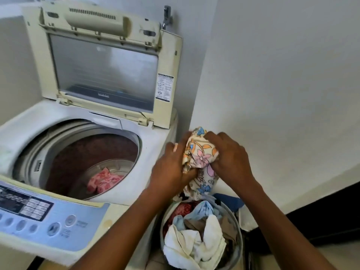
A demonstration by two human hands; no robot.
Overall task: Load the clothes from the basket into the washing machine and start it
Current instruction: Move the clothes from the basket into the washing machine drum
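We look down at a cream top-loading washing machine (155,145) on the left and a round grey basket (239,227) on the floor just beside its right flank. The machine's lid (105,71) stands raised against the back wall, its clear window facing us. The drum (78,152) lies open below it, and a pink patterned cloth (105,182) rests at the bottom, to the right of centre. A pale blue control panel (39,217) with round buttons runs along the machine's near edge.

Both of our arms reach forward over the basket. Between the hands we hold a cream floral cloth (198,154) printed with orange, pink and blue flowers. It is bunched up and raised above the basket, level with the machine's right front corner. Our left hand (171,166) grips the bundle from the left, its fingers curled tightly into the fabric. Our right hand (229,158) clamps the right side, its fingers curled over the top of the bundle. The cloth's lower end hangs down as far as the heap in the basket.

The basket is full. A white towel (194,244) lies crumpled nearest us, with a light blue garment (202,209), a red garment (182,208) and a brown garment (196,224) behind it. A plain white wall (282,75) fills the right side, and a metal tap (167,16) juts from the wall above the lid.
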